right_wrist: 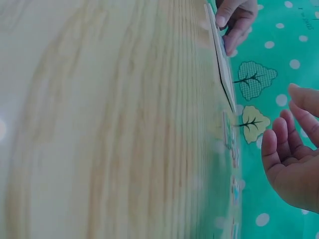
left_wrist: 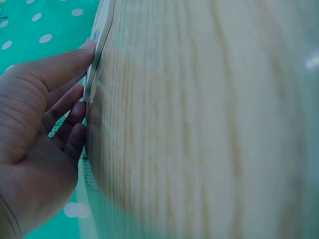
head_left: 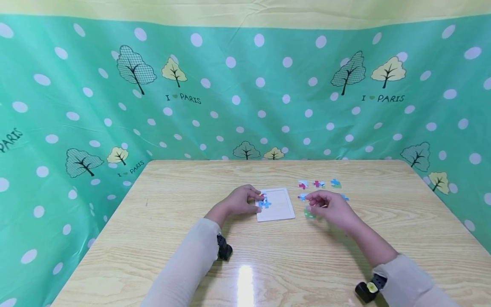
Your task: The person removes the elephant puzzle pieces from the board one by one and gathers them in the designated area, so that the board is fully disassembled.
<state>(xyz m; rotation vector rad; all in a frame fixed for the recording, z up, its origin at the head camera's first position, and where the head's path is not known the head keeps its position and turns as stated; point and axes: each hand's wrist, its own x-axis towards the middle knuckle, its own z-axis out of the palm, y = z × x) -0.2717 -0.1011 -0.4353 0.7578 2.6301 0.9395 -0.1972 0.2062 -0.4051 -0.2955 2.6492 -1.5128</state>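
My left hand [head_left: 241, 199] rests at the left side of a white puzzle board [head_left: 281, 204], its thumb and fingertips touching a few blue, red and yellow puzzle pieces [head_left: 265, 203] in the frame. In the left wrist view the thumb of this hand [left_wrist: 37, 109] lies against the board's edge. To the right, my right hand [head_left: 331, 209] hovers over loose pieces, near a green piece [head_left: 309, 214]. Nothing shows between its loosely bent fingers in the right wrist view, where thumb and fingers of the hand [right_wrist: 294, 164] stand apart. It partly hides the pieces behind it.
Behind the right hand lie a pink-and-white piece [head_left: 303, 184], a red piece [head_left: 317, 184] and a blue-green piece [head_left: 336, 183]. A blue piece [head_left: 302, 197] sits just left of its fingers. The wooden table [head_left: 192, 192] ends at a green dotted curtain [head_left: 215, 85].
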